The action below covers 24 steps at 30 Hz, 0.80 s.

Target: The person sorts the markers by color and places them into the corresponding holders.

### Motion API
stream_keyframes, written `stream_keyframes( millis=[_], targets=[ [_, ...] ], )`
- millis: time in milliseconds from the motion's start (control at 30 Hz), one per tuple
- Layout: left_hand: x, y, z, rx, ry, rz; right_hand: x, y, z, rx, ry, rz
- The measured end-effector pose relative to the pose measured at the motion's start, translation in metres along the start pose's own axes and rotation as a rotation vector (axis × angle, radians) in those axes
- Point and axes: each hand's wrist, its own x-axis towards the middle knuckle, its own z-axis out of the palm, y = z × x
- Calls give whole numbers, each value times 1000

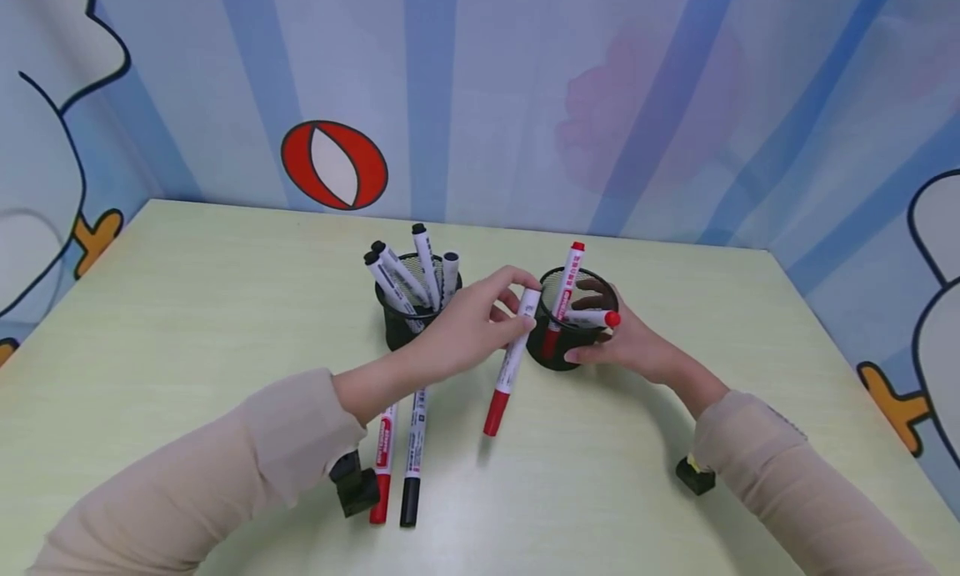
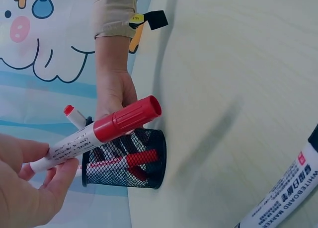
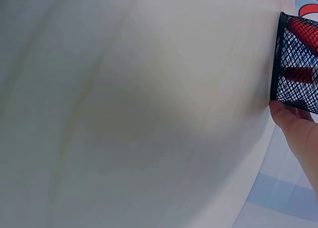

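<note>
My left hand (image 1: 468,318) pinches a red whiteboard marker (image 1: 513,361) near its white end, with the red cap pointing down above the table. Curled round a black mesh pen cup (image 1: 542,343), my right hand (image 1: 637,343) grips its right side; the right wrist view shows the thumb (image 3: 288,118) near the cup's base. Inside that cup stands one red marker (image 1: 567,280), and another red marker (image 1: 592,318) leans over the rim. In the left wrist view the held marker (image 2: 79,143) passes in front of the mesh cup (image 2: 159,163).
A second black mesh cup (image 1: 397,330) holds several black-capped markers (image 1: 405,280), partly behind my left wrist. A red marker (image 1: 384,443) and a black marker (image 1: 414,447) lie side by side on the pale table (image 1: 600,493). A patterned curtain (image 1: 495,101) hangs behind.
</note>
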Motion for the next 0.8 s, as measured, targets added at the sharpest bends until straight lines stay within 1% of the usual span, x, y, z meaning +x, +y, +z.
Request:
stream_keyframes(
  millis=[233, 533, 800],
  targets=[
    [6, 4, 1, 23, 42, 29, 0, 0, 0, 13, -18, -7],
    [14, 9, 5, 40, 58, 112, 0, 0, 0, 11, -18, 2],
    [21, 14, 3, 71, 102, 177, 1, 0, 0, 13, -15, 17]
  ],
)
